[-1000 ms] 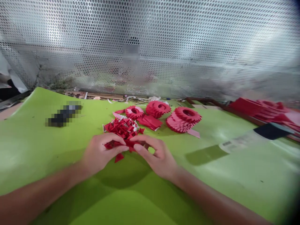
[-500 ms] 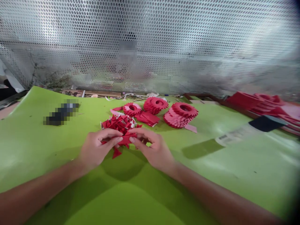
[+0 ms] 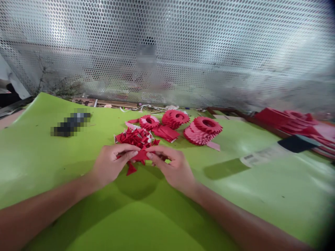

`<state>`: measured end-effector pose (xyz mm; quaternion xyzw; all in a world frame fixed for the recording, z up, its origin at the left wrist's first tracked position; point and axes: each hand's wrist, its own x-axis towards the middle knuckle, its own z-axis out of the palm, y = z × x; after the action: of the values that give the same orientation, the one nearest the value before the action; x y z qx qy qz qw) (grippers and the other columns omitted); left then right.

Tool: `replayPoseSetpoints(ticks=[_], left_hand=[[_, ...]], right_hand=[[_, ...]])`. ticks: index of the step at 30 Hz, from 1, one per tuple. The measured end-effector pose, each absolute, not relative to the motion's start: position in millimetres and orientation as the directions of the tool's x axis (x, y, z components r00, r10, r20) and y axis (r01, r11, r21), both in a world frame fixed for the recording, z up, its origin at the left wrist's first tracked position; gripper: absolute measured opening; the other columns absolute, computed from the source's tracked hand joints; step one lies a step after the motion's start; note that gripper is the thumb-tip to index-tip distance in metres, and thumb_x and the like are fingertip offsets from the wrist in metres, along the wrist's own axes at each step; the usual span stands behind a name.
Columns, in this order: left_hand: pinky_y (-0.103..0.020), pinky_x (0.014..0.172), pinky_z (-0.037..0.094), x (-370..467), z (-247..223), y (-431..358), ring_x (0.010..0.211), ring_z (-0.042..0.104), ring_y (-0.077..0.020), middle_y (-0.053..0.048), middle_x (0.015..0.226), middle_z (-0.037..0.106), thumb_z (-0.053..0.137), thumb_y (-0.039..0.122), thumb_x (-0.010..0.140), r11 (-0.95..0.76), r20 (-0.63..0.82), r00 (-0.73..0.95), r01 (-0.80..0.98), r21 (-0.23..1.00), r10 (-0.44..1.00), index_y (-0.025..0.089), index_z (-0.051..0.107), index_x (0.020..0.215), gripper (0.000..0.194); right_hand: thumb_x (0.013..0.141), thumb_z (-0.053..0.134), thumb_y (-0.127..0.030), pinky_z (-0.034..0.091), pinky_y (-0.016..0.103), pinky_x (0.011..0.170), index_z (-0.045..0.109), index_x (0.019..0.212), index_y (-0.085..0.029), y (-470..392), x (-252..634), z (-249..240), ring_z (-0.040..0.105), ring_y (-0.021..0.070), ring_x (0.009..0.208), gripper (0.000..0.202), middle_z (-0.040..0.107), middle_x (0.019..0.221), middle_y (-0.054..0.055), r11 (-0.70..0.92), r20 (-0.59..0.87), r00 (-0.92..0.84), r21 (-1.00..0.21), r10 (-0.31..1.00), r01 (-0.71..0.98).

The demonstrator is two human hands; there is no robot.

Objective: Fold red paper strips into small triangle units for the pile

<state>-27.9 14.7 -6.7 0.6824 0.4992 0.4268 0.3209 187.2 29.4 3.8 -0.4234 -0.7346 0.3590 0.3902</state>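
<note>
Between my two hands is a small red paper piece [image 3: 140, 155], held by its two ends. My left hand [image 3: 111, 162] pinches its left end between thumb and fingers. The right end is pinched by my right hand [image 3: 172, 164]. Just behind the fingers lies a heap of folded red paper triangles [image 3: 136, 137], some with white edges. One loose red triangle [image 3: 131, 168] lies in front of the heap, near my left fingertips. Flat red paper slips [image 3: 166, 133] are stacked to the right of the heap.
Toothed paper rings [image 3: 149, 122], [image 3: 175, 118] and a taller pink-and-red one [image 3: 202, 130] stand behind on the green surface [image 3: 136, 226]. A blurred-out dark object [image 3: 70, 123] lies left. At right are a clear-and-black item [image 3: 298, 143] and red paper stacks [image 3: 285, 120].
The whole view has shifted slightly. The red piece between my fingers now shows a slightly different shape, with its upper edge peaked. Both hands keep their pinch on it.
</note>
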Motion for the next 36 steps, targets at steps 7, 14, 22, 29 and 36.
replayPoseSetpoints(ticks=[7, 14, 22, 29, 36], left_hand=[[-0.025, 0.064, 0.058, -25, -4, 12, 0.074, 0.074, -0.0181, -0.002, 0.091, 0.082, 0.063, 0.030, 0.094, -0.361, 0.323, 0.161, 0.399, 0.843, 0.932, 0.023, 0.082, 0.096, 0.020], [-0.030, 0.077, 0.064, -21, -4, 10, 0.091, 0.076, -0.0223, -0.008, 0.105, 0.080, 0.075, 0.034, 0.085, -0.326, 0.282, 0.187, 0.278, 0.904, 0.941, 0.018, 0.074, 0.113, 0.032], [-0.029, 0.066, 0.064, -20, -1, 4, 0.084, 0.077, -0.0228, -0.013, 0.104, 0.079, 0.070, 0.027, 0.085, -0.311, 0.266, 0.205, 0.233, 0.921, 0.942, 0.015, 0.067, 0.118, 0.035], [-0.024, 0.054, 0.057, -30, 6, 12, 0.069, 0.074, -0.0189, -0.010, 0.101, 0.080, 0.071, 0.039, 0.088, -0.222, 0.199, 0.103, 0.329, 0.918, 0.975, 0.017, 0.063, 0.125, 0.043], [-0.019, 0.041, 0.038, -23, 4, 7, 0.051, 0.058, -0.0122, -0.005, 0.069, 0.072, 0.060, 0.041, 0.093, -0.306, 0.215, 0.276, 0.350, 0.885, 0.937, 0.015, 0.069, 0.085, 0.029]], right_hand=[[0.087, 0.072, -0.043, 0.048, 0.027, 0.059, 0.074, 0.100, -0.019, 25, 182, 5, 0.063, 0.0157, 0.067, 0.028, 0.074, 0.084, 0.004, 0.182, 0.038, -0.404, -0.929, 0.914, 0.323], [0.089, 0.067, -0.038, 0.041, 0.026, 0.056, 0.074, 0.085, -0.018, 24, 182, 4, 0.056, 0.0138, 0.063, 0.022, 0.071, 0.076, 0.002, 0.254, 0.115, -0.376, -0.903, 0.919, 0.346], [0.088, 0.070, -0.045, 0.046, 0.026, 0.053, 0.073, 0.085, -0.018, 23, 182, 5, 0.059, 0.0133, 0.058, 0.027, 0.071, 0.073, 0.003, 0.200, 0.070, -0.394, -0.933, 0.916, 0.300], [0.082, 0.075, -0.052, 0.051, 0.025, 0.055, 0.070, 0.079, -0.017, 35, 187, 11, 0.060, 0.0110, 0.056, 0.036, 0.074, 0.077, 0.004, 0.167, 0.096, -0.347, -0.969, 0.933, 0.181], [0.084, 0.076, -0.050, 0.055, 0.023, 0.050, 0.072, 0.086, -0.017, 30, 185, 6, 0.061, 0.0108, 0.058, 0.033, 0.071, 0.077, 0.002, 0.129, 0.064, -0.410, -0.983, 0.910, 0.131]])
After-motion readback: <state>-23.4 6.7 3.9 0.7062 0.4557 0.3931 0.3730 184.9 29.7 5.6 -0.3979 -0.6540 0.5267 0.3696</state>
